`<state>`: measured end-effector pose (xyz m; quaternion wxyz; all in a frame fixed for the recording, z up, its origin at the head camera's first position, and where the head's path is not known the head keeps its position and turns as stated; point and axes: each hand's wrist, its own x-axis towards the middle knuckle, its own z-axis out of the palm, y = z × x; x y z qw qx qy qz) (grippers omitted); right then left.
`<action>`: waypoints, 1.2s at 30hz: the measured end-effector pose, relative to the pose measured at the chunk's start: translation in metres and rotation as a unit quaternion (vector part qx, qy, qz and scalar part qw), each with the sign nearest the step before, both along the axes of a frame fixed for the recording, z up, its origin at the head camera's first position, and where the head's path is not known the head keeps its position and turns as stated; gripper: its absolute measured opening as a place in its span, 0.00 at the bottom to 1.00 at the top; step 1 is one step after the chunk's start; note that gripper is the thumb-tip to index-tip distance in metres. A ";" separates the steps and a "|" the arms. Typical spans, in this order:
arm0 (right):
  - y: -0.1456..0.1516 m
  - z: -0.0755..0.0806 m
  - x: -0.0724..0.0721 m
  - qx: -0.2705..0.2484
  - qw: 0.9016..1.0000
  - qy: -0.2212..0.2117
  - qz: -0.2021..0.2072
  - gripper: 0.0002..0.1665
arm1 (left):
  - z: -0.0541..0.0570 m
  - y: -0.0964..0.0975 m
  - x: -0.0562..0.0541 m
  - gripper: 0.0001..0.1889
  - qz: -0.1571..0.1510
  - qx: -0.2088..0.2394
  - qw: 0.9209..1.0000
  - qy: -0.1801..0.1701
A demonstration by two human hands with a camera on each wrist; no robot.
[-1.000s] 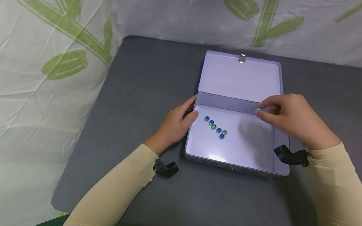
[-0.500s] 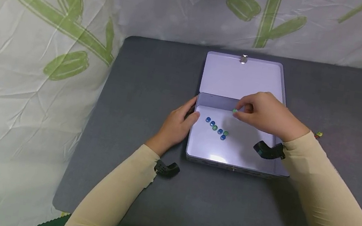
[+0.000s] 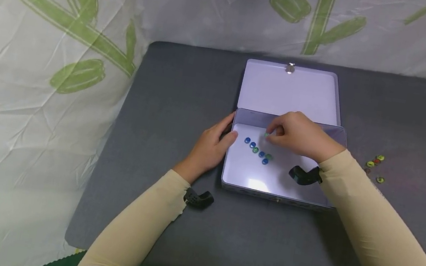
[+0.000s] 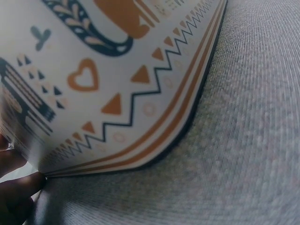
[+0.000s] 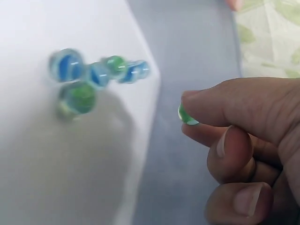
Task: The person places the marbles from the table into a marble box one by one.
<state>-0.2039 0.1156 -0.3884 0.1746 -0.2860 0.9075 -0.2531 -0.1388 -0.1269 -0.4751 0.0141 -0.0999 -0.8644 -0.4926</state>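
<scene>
A shallow tin box (image 3: 240,172) stands with its lid (image 3: 292,90) folded back. Thumb at the left rim and fingers along the outer wall, my left hand (image 3: 211,146) holds the box; its fingertips (image 4: 30,183) show by the patterned wall in the left wrist view. Over the box floor, my right hand (image 3: 302,135) pinches a green glass marble (image 5: 188,116) between thumb and forefinger. Several blue and green marbles lie on the floor of the box in a slanting row, among them a blue marble (image 5: 66,65) and a green marble (image 5: 78,98).
Right of the box, several yellow, red and dark marbles (image 3: 371,164) lie on the grey tabletop (image 3: 168,98). A patterned cloth (image 3: 216,8) hangs behind and to the left of the table. The raised lid has a metal clasp (image 3: 290,68).
The right hand has carried the green marble leftward and lower, over the box. Marbles on the table at the right have come into view from behind the arm. The left hand stays at the rim.
</scene>
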 end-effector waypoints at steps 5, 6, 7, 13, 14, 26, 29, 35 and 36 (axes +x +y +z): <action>-0.004 -0.009 -0.002 0.016 1.000 -0.010 0.007 0.07 | 0.001 -0.001 0.000 0.36 0.003 0.001 1.000 -0.002; -0.005 -0.010 -0.002 0.018 1.000 -0.010 0.009 0.07 | 0.001 -0.002 0.000 0.35 0.004 0.000 1.000 -0.002; -0.005 -0.011 -0.002 0.019 1.000 -0.013 0.009 0.07 | 0.001 -0.002 0.001 0.35 0.004 -0.001 1.000 -0.001; -0.006 -0.016 -0.001 0.021 0.999 -0.028 0.015 0.09 | 0.001 -0.001 0.001 0.36 0.005 -0.008 1.000 -0.001; -0.006 -0.017 -0.001 0.020 0.999 -0.030 0.018 0.09 | 0.002 -0.001 0.001 0.36 0.004 -0.008 1.000 -0.002; -0.006 -0.024 -0.001 0.025 0.999 -0.038 0.028 0.09 | 0.004 0.000 0.001 0.36 -0.002 -0.010 1.000 -0.001; -0.006 -0.023 -0.001 0.029 0.998 -0.044 0.025 0.09 | 0.004 0.000 0.002 0.36 -0.004 -0.007 1.000 -0.002; -0.007 -0.021 0.000 0.033 0.998 -0.044 0.031 0.10 | 0.006 -0.001 0.003 0.37 -0.006 -0.005 1.000 -0.004; -0.007 -0.020 0.000 0.033 0.998 -0.043 0.033 0.10 | 0.006 -0.002 0.003 0.37 -0.006 -0.004 1.000 -0.004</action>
